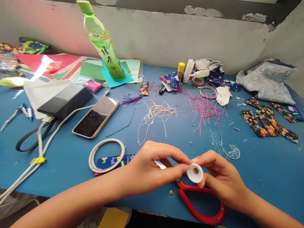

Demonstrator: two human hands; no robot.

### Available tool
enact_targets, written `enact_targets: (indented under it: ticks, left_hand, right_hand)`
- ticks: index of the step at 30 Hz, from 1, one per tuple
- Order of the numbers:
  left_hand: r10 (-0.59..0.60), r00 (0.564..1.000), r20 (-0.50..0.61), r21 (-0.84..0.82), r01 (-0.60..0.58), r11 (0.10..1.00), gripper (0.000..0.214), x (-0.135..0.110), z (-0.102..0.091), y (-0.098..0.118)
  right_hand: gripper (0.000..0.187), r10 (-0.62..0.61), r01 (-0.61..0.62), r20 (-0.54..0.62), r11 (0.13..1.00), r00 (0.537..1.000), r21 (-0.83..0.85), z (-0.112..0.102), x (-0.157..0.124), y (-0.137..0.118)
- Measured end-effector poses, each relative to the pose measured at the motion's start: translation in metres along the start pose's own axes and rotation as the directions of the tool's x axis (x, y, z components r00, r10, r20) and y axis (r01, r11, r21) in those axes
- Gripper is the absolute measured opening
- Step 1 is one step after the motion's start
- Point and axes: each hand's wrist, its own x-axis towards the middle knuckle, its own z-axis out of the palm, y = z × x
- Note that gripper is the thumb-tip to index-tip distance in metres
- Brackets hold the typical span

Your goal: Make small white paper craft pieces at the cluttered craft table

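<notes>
Between both hands, over the near edge of the table, is a small white round cap-like piece (195, 174) with a dark hole in its middle. My left hand (158, 166) pinches its left side with thumb and fingertips. On the right side, the fingertips of my right hand (222, 179) are closed on the same piece. Below them lie scissors with red handles (201, 217), their blades partly hidden by my left hand. A small round beige bead-like thing (171, 192) rests beside the scissors. Left of my hands, a roll of tape (92, 158) lies over a blue patterned fabric strip (108, 162).
A phone (96, 117), a power bank (64, 103) with white cables and a tall green tea bottle (104, 47) occupy the left. Beige cords (159, 112) and pink cords (206, 109) lie mid-table. Floral fabric pieces (269, 120) are at right; a glue stick (180, 71) stands behind.
</notes>
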Motion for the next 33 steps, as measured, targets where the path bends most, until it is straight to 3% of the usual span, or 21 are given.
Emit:
enact_targets:
  ticks: [5, 8, 11, 13, 16, 19, 23, 28, 30, 33]
  left_hand:
    - [0.116, 0.993, 0.015, 0.043, -0.117, 0.992, 0.008, 0.000, 0.000, -0.002]
    - [0.276, 0.958, 0.074, 0.151, -0.284, 0.947, 0.011, -0.002, -0.004, -0.007]
    - [0.431, 0.872, 0.234, 0.344, -0.489, 0.802, 0.015, -0.004, -0.011, -0.011]
    - [0.421, 0.830, 0.367, 0.477, -0.556, 0.681, 0.017, -0.005, -0.015, -0.012]
    - [0.353, 0.815, 0.459, 0.619, -0.579, 0.531, 0.016, -0.005, -0.015, -0.013]
    - [0.370, 0.819, 0.439, 0.679, -0.572, 0.460, 0.014, -0.006, -0.011, -0.014]
    - [0.356, 0.832, 0.425, 0.638, -0.555, 0.534, 0.011, -0.006, -0.008, -0.014]
    - [0.181, 0.861, 0.475, 0.546, -0.449, 0.707, 0.007, -0.004, -0.007, -0.011]
    - [0.157, 0.860, 0.485, 0.525, -0.430, 0.735, 0.005, -0.003, -0.006, -0.010]
    - [0.206, 0.852, 0.481, 0.528, -0.469, 0.708, 0.009, -0.003, -0.004, -0.010]
  right_hand:
    - [0.016, -0.097, 0.097, -0.004, 0.993, 0.995, -0.061, 0.001, -0.003, 0.003]
    - [0.016, -0.128, 0.129, 0.020, 0.989, 0.992, -0.069, -0.001, -0.004, 0.004]
    - [0.014, -0.132, 0.140, 0.084, 0.985, 0.988, -0.102, -0.007, -0.002, 0.004]
    - [0.013, -0.111, 0.132, 0.133, 0.979, 0.985, -0.156, -0.012, 0.001, 0.002]
    - [0.010, -0.041, 0.087, 0.195, 0.969, 0.980, -0.233, -0.016, 0.005, -0.001]
    - [0.009, 0.023, 0.040, 0.243, 0.967, 0.970, -0.251, -0.017, 0.006, -0.003]
    - [0.009, 0.049, 0.030, 0.301, 0.968, 0.952, -0.251, -0.018, 0.006, -0.002]
    - [0.010, 0.049, 0.041, 0.399, 0.976, 0.916, -0.215, -0.019, 0.008, 0.000]
    - [0.011, 0.036, 0.053, 0.426, 0.979, 0.904, -0.195, -0.020, 0.009, 0.001]
    - [0.010, 0.024, 0.061, 0.449, 0.983, 0.893, -0.173, -0.020, 0.011, 0.004]
